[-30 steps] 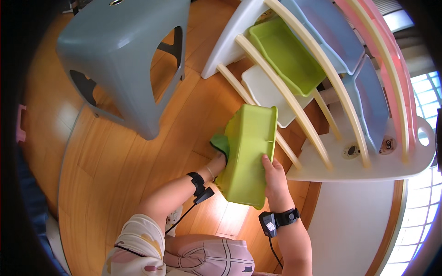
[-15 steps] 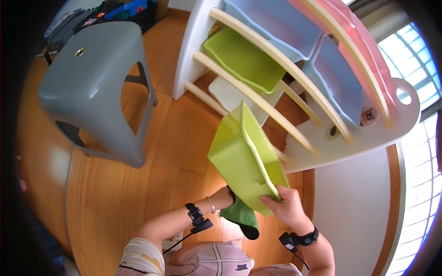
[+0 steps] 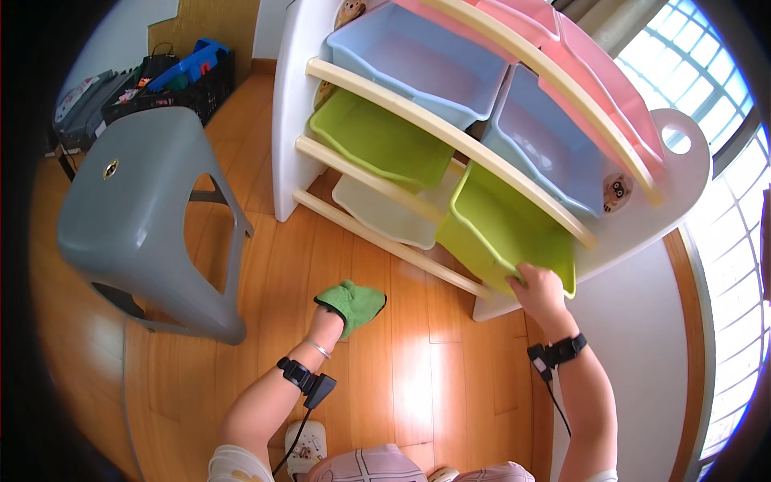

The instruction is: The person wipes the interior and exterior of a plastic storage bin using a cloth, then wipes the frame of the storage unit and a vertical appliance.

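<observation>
My right hand [image 3: 542,296] grips the front rim of a light green plastic bin [image 3: 510,221], thumb and fingers closed over its edge. This bin sits tilted on the rails of a toy storage rack [image 3: 285,120], at its right side. On my left hand [image 3: 350,306] is a green cleaning mitt with black trim, held above the floor to the left of the bin. The mitt hides the fingers of that hand. Beside the gripped bin, another green bin [image 3: 381,140] rests in the same row, with a white bin [image 3: 384,213] beneath it.
Blue bins [image 3: 418,60] and pink bins [image 3: 602,80] fill the upper rows. A grey plastic stool [image 3: 136,193] stands at the left. Behind it, a black crate [image 3: 217,84] holds assorted things. A wall and a bright window [image 3: 699,56] lie to the right.
The green bin has gone from in front of me, between both hands, onto the rack's right side. My mitted left hand has come away from it and moved left.
</observation>
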The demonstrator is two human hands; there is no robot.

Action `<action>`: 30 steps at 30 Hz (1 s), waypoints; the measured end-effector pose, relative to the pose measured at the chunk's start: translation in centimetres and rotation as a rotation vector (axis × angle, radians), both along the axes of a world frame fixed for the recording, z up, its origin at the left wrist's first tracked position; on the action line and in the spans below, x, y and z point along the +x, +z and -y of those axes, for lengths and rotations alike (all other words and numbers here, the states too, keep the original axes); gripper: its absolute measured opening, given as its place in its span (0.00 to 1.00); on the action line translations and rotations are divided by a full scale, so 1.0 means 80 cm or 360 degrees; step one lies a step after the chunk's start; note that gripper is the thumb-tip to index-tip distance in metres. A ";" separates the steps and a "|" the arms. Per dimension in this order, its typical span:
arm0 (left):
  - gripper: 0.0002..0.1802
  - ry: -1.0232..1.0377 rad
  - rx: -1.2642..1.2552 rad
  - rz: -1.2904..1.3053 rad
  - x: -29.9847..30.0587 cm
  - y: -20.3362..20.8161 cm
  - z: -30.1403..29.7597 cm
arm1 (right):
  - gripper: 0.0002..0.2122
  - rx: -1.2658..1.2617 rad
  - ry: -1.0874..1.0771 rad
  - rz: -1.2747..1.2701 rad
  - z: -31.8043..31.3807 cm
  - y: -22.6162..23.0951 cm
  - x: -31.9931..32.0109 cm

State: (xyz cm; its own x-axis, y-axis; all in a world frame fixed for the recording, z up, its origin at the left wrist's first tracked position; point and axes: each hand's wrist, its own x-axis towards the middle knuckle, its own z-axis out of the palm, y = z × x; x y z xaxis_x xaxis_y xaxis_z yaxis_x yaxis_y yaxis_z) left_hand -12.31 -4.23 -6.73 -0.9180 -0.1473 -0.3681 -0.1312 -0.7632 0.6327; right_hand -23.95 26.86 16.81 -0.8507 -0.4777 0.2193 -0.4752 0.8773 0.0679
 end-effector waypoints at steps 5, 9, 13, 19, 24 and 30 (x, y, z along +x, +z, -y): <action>0.15 0.0049 -0.0021 -0.0207 -0.002 -0.028 0.027 | 0.11 0.0076 -0.0091 -0.0229 0.001 -0.031 -0.094; 0.14 -0.0025 -0.0304 -0.0332 -0.003 -0.018 0.031 | 0.10 0.0074 -0.0236 -0.0294 0.008 -0.060 -0.144; 0.14 -0.0025 -0.0257 -0.0237 -0.004 -0.009 0.035 | 0.12 -0.0008 -0.0230 -0.0266 0.030 -0.094 -0.163; 0.06 -0.0065 0.0052 -0.0087 -0.015 -0.039 0.041 | 0.21 -0.0218 0.0441 -0.0221 0.106 -0.208 -0.111; 0.12 -0.0083 -0.0428 -0.0176 0.000 -0.079 0.041 | 0.25 -0.0377 -0.0188 0.0332 0.133 -0.340 -0.124; 0.12 -0.0082 -0.0376 -0.0052 0.013 -0.068 0.049 | 0.35 -0.0291 -0.0305 0.0610 0.165 -0.375 -0.149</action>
